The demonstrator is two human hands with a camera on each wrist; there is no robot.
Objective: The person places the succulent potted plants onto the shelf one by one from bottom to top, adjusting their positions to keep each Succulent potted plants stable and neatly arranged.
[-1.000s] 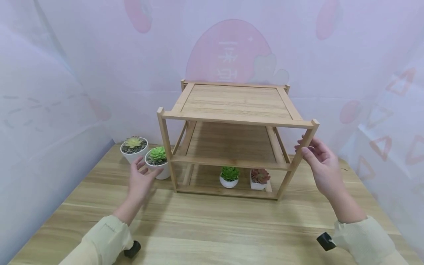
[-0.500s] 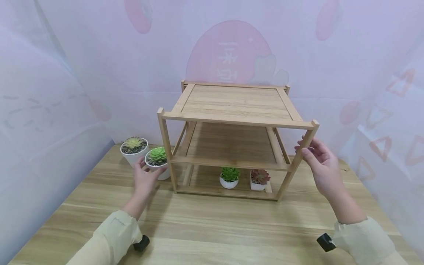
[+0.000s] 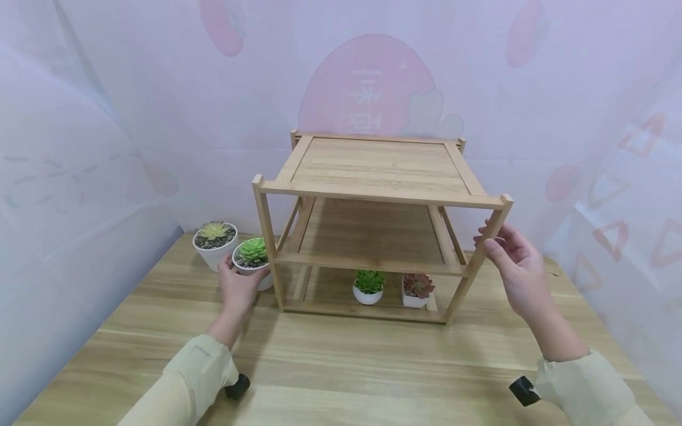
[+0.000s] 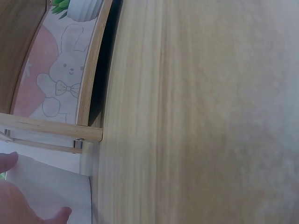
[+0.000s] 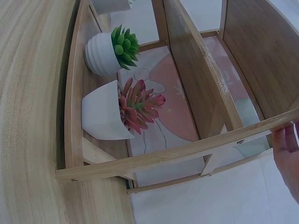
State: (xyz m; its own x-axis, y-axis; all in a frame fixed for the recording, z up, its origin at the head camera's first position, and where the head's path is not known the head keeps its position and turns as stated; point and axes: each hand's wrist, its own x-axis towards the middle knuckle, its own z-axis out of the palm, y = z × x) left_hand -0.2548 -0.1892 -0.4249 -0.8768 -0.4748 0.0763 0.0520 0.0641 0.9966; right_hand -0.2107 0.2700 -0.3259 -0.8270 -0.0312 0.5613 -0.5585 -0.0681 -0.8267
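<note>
On the left, my left hand [image 3: 238, 287] grips a white pot with a bright green succulent [image 3: 253, 249], thumb on one side and fingers on the other. The white pot [image 4: 51, 189] fills the lower left corner of the left wrist view, with fingertips against its side. My right hand [image 3: 518, 266] holds the right front post of a three-tier wooden shelf [image 3: 383, 192], thumb in front and fingers behind. On the bottom tier stand a small dark green succulent [image 3: 369, 284] and a reddish succulent [image 5: 138, 105] in a white squarish pot [image 5: 105, 114].
Another white pot with a yellow-green succulent [image 3: 215, 236] stands behind the left hand, beside the gripped pot. The shelf's left front post [image 3: 268, 236] rises right next to the gripped pot. A printed cloth backdrop [image 3: 213, 100] surrounds the wooden table [image 3: 341, 367].
My left hand has moved right and closed its thumb and fingers on the green succulent's pot. The right hand stays on the shelf post.
</note>
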